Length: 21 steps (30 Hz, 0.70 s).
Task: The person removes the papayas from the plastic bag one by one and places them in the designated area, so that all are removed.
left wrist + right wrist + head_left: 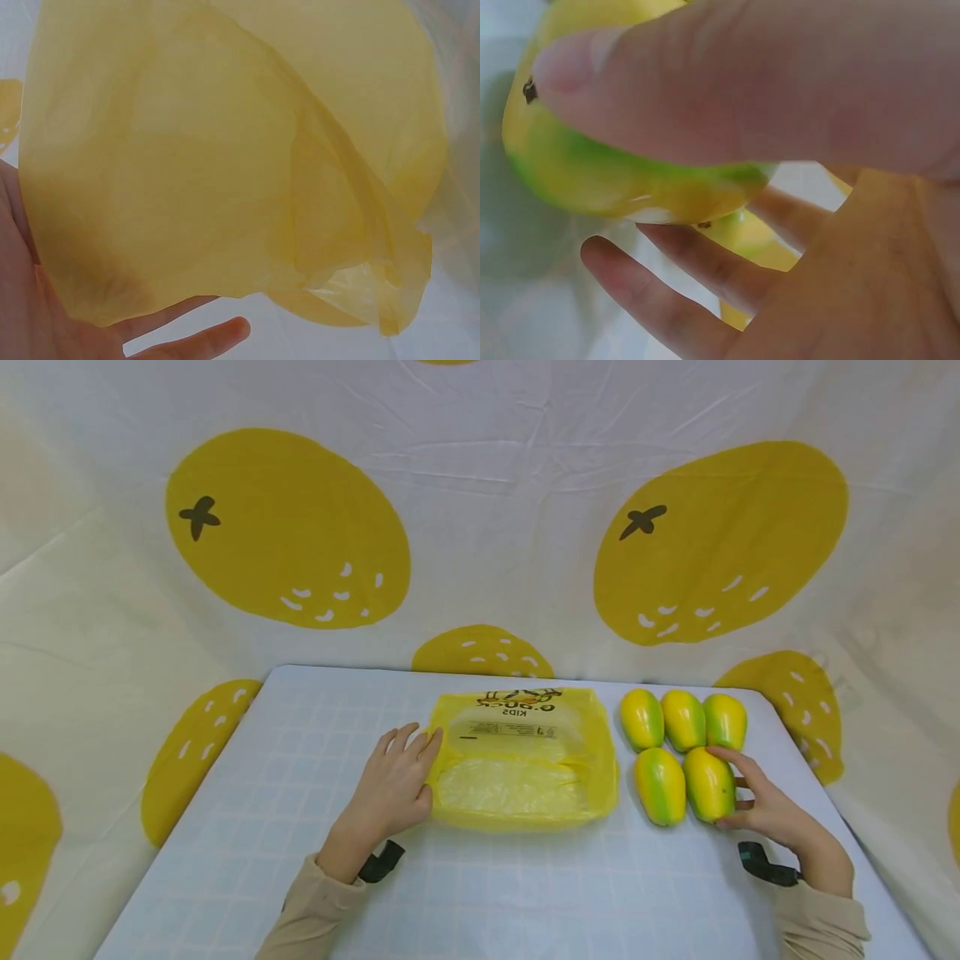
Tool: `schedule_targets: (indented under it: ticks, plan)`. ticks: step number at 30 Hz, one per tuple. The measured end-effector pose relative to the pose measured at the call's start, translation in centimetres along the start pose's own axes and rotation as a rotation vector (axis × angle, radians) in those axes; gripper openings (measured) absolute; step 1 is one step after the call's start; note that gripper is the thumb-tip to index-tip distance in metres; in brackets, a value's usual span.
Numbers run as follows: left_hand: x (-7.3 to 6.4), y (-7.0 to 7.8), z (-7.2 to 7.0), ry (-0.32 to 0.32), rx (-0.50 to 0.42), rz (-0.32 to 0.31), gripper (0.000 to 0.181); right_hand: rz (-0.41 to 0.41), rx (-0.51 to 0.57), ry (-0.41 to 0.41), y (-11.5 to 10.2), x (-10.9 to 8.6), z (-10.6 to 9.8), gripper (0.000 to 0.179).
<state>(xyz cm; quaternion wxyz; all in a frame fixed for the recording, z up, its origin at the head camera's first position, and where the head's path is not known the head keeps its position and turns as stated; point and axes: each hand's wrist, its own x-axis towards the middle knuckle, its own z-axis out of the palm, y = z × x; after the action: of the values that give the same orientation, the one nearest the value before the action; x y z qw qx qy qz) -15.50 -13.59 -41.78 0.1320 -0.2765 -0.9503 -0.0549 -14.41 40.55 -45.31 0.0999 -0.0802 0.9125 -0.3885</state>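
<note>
A yellow plastic bag (517, 818) lies spread open in the middle of the table, its mouth facing up and printed lettering on the far inner side. My left hand (393, 781) rests at the bag's left edge with fingers fairly straight. In the left wrist view, the bag's thin film (172, 165) covers part of those fingers. To the right of the bag, my right hand (772, 806) holds a yellow-green mango (707, 787) between thumb and fingers. The right wrist view has the thumb (667, 97) across this mango (592, 176), near its small brown stem.
Beside the held fruit is another mango (660, 787). Behind them stand three more in a row: a left one (641, 718), a middle one (683, 720) and a right one (726, 720). A fruit-printed cloth (510, 552) hangs behind the pale checked table (262, 802).
</note>
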Motion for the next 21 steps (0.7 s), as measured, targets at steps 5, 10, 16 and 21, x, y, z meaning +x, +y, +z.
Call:
schedule_targets:
  ticks: [5,10,16,21]
  plan:
    - [0.0,0.0,0.0,0.026,0.004,0.014,0.064,-0.001,0.02,-0.019,0.0,0.1,-0.1,0.112]
    - [0.0,-0.1,0.0,0.046,0.006,0.025,0.063,-0.007,0.037,-0.025,-0.2,-0.1,-0.2,0.112]
    - [0.1,-0.1,0.0,0.06,0.004,0.027,0.06,-0.033,0.021,-0.017,-0.7,-0.3,-0.7,0.109]
    - [0.0,0.0,-0.2,0.071,-0.006,0.021,0.056,-0.045,-0.043,0.024,-1.1,-0.6,-0.9,0.094]
